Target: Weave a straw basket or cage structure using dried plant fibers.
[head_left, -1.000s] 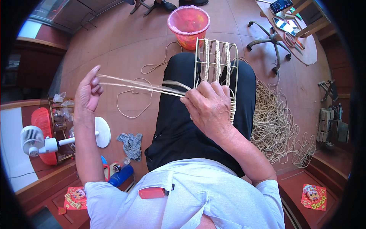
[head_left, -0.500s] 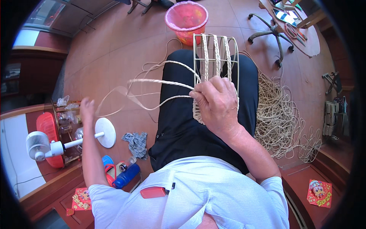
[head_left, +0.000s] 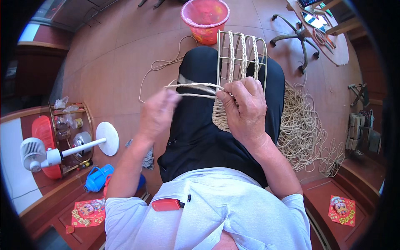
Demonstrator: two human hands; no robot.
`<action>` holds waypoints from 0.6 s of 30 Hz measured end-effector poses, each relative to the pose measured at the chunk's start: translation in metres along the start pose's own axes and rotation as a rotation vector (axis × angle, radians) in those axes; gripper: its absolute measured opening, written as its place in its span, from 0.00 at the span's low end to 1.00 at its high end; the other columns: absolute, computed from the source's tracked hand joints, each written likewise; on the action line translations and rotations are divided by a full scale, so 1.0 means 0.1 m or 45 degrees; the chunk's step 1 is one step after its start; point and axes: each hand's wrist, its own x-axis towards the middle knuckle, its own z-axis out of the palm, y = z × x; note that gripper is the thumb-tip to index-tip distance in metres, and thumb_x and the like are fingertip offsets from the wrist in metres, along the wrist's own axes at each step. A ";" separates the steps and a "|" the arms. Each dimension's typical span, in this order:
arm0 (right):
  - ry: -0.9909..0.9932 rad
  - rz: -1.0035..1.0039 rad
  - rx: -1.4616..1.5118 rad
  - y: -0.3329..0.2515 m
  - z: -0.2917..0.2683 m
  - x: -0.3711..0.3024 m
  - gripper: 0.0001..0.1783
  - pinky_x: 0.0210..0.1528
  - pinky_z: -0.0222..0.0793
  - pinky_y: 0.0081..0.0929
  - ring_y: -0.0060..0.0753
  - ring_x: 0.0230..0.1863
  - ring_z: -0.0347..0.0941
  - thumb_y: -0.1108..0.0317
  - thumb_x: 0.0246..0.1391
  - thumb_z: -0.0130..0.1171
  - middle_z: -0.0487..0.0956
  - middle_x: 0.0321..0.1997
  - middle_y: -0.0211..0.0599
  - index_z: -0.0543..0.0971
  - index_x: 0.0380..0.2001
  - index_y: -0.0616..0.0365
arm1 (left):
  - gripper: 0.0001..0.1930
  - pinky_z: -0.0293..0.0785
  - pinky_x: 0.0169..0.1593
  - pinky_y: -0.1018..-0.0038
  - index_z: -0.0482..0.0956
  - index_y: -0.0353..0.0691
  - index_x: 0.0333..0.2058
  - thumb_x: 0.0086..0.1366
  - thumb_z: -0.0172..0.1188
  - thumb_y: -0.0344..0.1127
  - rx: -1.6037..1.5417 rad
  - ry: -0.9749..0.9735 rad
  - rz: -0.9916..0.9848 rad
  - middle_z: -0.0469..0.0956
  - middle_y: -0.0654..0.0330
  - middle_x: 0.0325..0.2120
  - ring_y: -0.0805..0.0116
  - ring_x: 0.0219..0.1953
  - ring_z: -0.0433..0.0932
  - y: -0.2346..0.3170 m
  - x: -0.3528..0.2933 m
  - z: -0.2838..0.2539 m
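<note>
Where the dark trousers form a lap, a wire frame lies along it, 3 twisted strands running up its far part and close weaving at its near end. The right hand is curled round the frame beside the weaving, its thumb against the pale cord; the left hand blurs near that cord's 2 lengths, and whether its fingers are closed I cannot tell. Around spreads a reddish-brown floor with thin joint lines, bearing a pink bin just past the frame, a loose heap of cord by the right leg and, on the left, a white fan. Far right, red-handled scissors lie on a pale tabletop
</note>
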 end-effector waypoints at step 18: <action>0.011 0.043 0.088 -0.02 0.05 0.01 0.08 0.45 0.73 0.40 0.45 0.41 0.76 0.74 0.59 0.75 0.78 0.38 0.41 0.83 0.38 0.61 | 0.13 0.83 0.57 0.63 0.87 0.36 0.54 0.75 0.65 0.30 -0.114 -0.037 0.248 0.88 0.47 0.48 0.52 0.52 0.88 0.47 -0.07 0.20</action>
